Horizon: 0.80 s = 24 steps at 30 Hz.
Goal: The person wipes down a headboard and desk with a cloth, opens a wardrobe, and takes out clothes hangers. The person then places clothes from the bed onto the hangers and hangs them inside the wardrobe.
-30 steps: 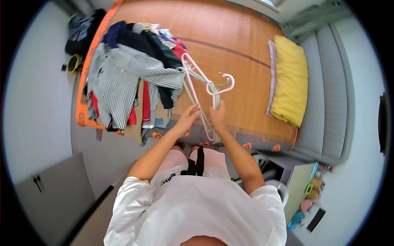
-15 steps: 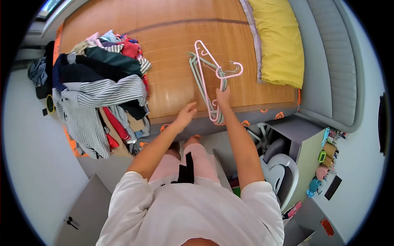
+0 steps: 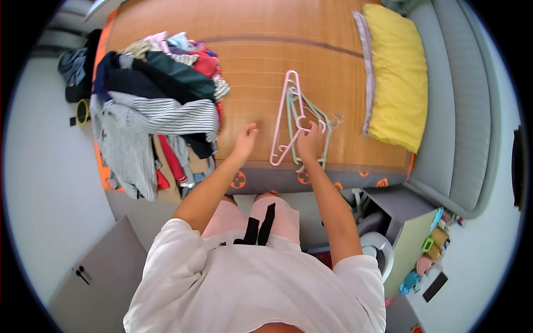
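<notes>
Near the bed's front edge, my right hand (image 3: 311, 142) has its fingers round a pink hanger (image 3: 282, 119) and is close against green hangers (image 3: 326, 145). The hangers lie fanned apart over the orange-brown bed mat (image 3: 250, 83), with their hooks by my right hand and to its right. My left hand (image 3: 244, 141) hovers over the mat left of the hangers, fingers loosely curled and apart, with nothing in it. Further left is a heap of clothes, with a striped shirt (image 3: 127, 147) on top.
A folded yellow quilt (image 3: 395, 83) lies at the bed's right end, beside a grey padded headboard (image 3: 463, 105). A white chair (image 3: 380, 250) and a cabinet (image 3: 408, 250) with small items stand at the lower right. A dark bag (image 3: 83, 72) is beyond the clothes.
My left hand has let go of the hangers and moved left. The bundle in my right hand has spread, the pink hanger now apart from the green ones. The view has shifted.
</notes>
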Tool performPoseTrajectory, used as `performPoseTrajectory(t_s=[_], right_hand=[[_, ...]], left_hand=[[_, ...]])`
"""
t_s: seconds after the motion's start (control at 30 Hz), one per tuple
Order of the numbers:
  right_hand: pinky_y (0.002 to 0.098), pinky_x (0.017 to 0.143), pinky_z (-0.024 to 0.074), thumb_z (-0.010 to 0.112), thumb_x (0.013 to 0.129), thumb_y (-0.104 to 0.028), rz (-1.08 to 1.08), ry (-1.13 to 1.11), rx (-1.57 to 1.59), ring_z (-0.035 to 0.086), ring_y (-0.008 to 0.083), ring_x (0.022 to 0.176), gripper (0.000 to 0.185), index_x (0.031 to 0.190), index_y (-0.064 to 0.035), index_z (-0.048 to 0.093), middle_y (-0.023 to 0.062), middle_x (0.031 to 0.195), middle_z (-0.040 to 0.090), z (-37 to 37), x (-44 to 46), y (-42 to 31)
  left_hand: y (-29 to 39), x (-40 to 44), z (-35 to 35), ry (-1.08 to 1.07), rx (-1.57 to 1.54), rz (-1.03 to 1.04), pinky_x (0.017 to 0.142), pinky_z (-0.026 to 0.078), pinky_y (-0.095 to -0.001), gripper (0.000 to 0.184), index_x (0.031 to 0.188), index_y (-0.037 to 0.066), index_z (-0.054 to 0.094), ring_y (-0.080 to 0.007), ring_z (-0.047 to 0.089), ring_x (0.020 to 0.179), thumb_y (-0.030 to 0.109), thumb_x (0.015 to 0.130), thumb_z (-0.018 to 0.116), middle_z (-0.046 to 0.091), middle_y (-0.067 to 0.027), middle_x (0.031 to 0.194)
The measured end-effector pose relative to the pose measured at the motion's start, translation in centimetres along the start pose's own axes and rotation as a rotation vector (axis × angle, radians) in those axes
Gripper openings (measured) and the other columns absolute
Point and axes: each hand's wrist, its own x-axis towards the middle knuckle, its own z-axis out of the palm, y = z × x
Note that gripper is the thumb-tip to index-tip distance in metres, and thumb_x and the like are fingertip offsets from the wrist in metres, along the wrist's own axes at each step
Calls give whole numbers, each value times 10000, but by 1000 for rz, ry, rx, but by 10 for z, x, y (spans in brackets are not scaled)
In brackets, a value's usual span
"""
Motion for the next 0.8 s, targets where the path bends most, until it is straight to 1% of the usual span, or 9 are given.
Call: performPoseTrajectory(t_s=[0.17,0.3,0.4,0.47,0.53,0.6,0.67,0.73,0.8], right_hand=[[478,972,420,640,831,-103,-307,-152,-3,533,389,1116,435,1240,3,537,213,1166,564,63,-27,-104],[469,1003,409,695,830,-199,-498,-247,165,510,399,1152,517,1257,30,517,228,1201,555,121,-50,-219],[457,1074,356,745,814,-369,-538,-326,256,452,405,1264,747,1355,49,445,252,1324,508,174,-54,-307],[459,1105,320,740,800,-461,-539,-338,205,410,402,1318,873,1409,50,379,267,1386,459,206,-53,-367],[494,1156,241,710,735,-672,-528,-392,60,309,394,1421,1199,1520,48,159,297,1503,338,249,-48,-404],[507,1159,230,717,706,-692,-396,-521,0,328,396,1412,1253,1525,46,121,300,1493,354,285,-62,-414],[545,1159,205,740,639,-726,-166,-719,-105,395,408,1373,1381,1533,43,21,295,1458,413,305,-71,-412],[482,1055,388,741,654,-689,-155,-611,-120,553,417,1217,1226,1475,68,232,304,1307,550,300,-79,-413],[456,999,454,747,661,-662,-131,-600,-69,599,418,1156,1140,1428,84,353,307,1236,601,288,-81,-415]], left_hand=[[40,-15,-125,451,-70,485,773,499,-285,183,1116,-16,600,-155,626,859,53,964,526,660,-89,971],[78,-53,-261,914,460,840,1000,390,-452,299,1129,1,582,-375,521,1123,15,830,592,572,-194,1155],[53,-43,-372,1173,564,757,1051,347,-490,446,1240,10,528,-411,469,1220,121,833,673,518,-226,1281],[30,-30,-450,1329,602,356,1117,265,-545,812,1415,24,386,-430,337,1366,367,789,772,373,-262,1457],[22,-28,-512,1258,587,108,1136,220,-568,981,1462,25,311,-425,264,1412,485,736,784,300,-268,1504],[9,-20,-557,1057,502,-182,1153,101,-639,1293,1538,23,158,-398,87,1490,697,627,781,153,-273,1579],[-12,-3,-582,805,298,-111,1181,185,-501,1290,1503,-89,164,-398,212,1460,629,649,811,204,-310,1557],[-25,14,-581,683,231,71,1149,304,-364,1220,1441,-183,237,-409,376,1382,556,670,828,343,-341,1485],[-13,10,-566,698,282,91,1003,443,-402,968,1280,-156,476,-411,566,1180,513,674,822,566,-340,1242]])
